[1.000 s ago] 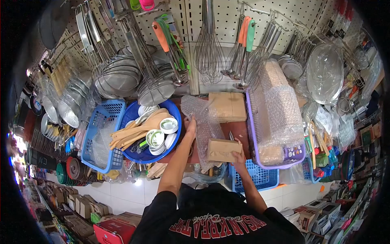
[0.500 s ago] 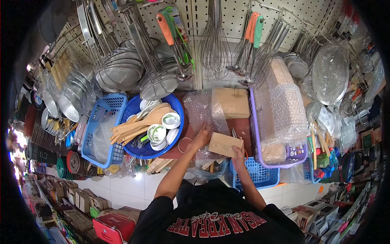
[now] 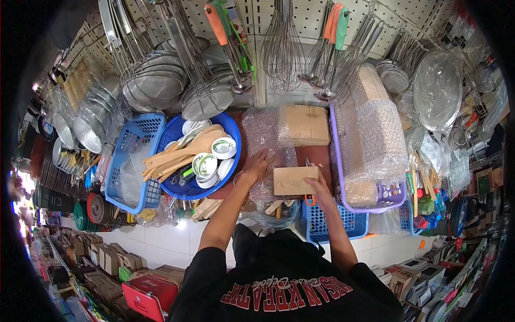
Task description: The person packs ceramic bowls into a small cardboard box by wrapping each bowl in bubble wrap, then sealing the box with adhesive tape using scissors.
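Note:
My left hand (image 3: 257, 166) lies with fingers spread on a sheet of bubble wrap (image 3: 263, 129) on the reddish-brown table. In my right hand (image 3: 321, 189) is a small brown cardboard box (image 3: 292, 181), gripped at its right end and held just right of the bubble wrap. A pointed metal tip shows behind the box and an orange loop below it; the box hides what lies between. A stack of similar brown boxes (image 3: 304, 124) sits at the back of the table.
To the left are a blue basin (image 3: 236, 137) with wooden spatulas and small bowls, and a light blue basket (image 3: 111, 182). A purple basket (image 3: 335, 155) with bubble-wrapped goods stands right. Another blue basket (image 3: 338, 225) sits below the table edge. Whisks (image 3: 281, 59) and strainers (image 3: 153, 88) hang above.
My left hand has moved left and up from beside the box and now lies spread on the bubble wrap. The box in my right hand has turned level and risen slightly.

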Demonstrator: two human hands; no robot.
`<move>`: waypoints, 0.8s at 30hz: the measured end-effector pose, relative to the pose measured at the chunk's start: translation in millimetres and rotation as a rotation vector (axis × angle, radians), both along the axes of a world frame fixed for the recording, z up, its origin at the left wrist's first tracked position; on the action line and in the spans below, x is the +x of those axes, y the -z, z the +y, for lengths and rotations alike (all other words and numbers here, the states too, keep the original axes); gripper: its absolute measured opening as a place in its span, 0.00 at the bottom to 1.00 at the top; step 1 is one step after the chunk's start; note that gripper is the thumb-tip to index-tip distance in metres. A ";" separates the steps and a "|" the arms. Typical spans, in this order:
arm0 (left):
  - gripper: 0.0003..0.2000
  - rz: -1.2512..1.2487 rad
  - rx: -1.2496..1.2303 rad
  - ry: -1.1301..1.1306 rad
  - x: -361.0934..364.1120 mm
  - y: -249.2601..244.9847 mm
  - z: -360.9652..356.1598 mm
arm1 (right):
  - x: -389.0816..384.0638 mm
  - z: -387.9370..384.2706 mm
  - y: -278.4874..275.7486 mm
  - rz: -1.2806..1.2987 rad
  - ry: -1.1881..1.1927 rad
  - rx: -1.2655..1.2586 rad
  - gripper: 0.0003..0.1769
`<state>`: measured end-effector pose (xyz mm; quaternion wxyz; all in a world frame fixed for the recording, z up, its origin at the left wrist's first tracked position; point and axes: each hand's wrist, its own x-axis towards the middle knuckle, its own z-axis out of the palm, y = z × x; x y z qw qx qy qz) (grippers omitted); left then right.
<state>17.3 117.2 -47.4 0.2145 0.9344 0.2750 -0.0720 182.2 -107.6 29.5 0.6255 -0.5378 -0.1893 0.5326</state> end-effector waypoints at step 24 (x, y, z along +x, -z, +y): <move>0.46 -0.056 -0.510 -0.380 12.2 -34.9 25.8 | -20.4 46.8 73.1 -0.079 -0.153 -0.087 0.39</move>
